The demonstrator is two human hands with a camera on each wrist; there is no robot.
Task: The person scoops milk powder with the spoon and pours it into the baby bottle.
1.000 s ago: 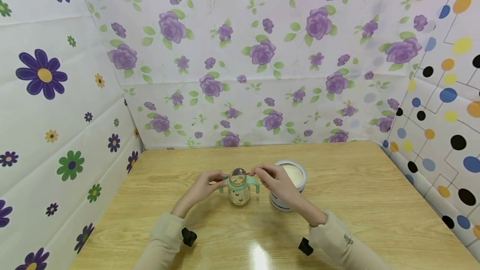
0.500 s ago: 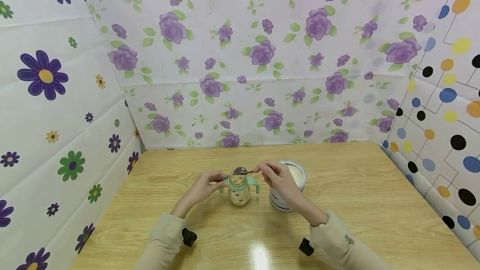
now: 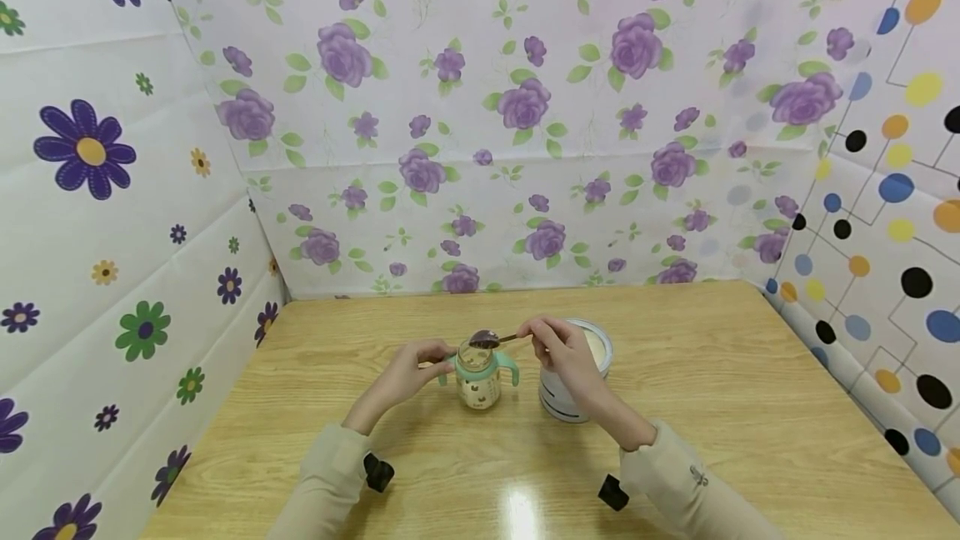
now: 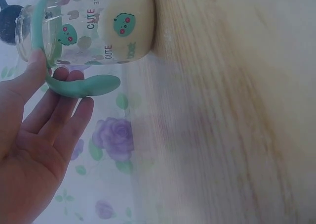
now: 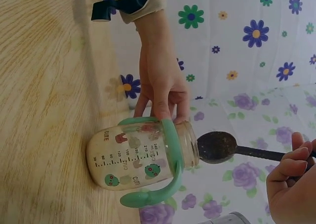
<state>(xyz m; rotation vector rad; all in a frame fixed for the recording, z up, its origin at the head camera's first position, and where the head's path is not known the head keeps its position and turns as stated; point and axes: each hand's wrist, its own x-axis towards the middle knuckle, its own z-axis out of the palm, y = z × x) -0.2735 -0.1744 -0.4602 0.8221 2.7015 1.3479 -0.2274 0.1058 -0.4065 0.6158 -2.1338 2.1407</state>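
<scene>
A clear baby bottle [image 3: 480, 390] with a green collar and two green handles stands upright and uncapped on the table. Cream-coloured contents fill its lower part, seen in the left wrist view. My left hand [image 3: 414, 369] pinches the collar and one handle [image 4: 81, 86] between thumb and fingers. My right hand [image 3: 564, 354] grips a dark spoon [image 5: 217, 147] by its handle. The spoon's bowl hovers at the bottle's open mouth [image 5: 190, 145]; only dark residue shows on it. Just behind my right hand stands an open can [image 3: 558, 402] of pale powder [image 3: 596, 347], partly hidden.
The wooden table [image 3: 697, 373] reaches back to a flowered cloth wall [image 3: 480, 215]. Patterned cloths hang at the left and right sides. A black wrist device [image 3: 378, 473] sits by the left sleeve, another [image 3: 612, 492] by the right.
The spoon has lifted slightly off the bottle's mouth and shifted a little right with my right hand, showing more of its handle. My left hand and the bottle stay put.
</scene>
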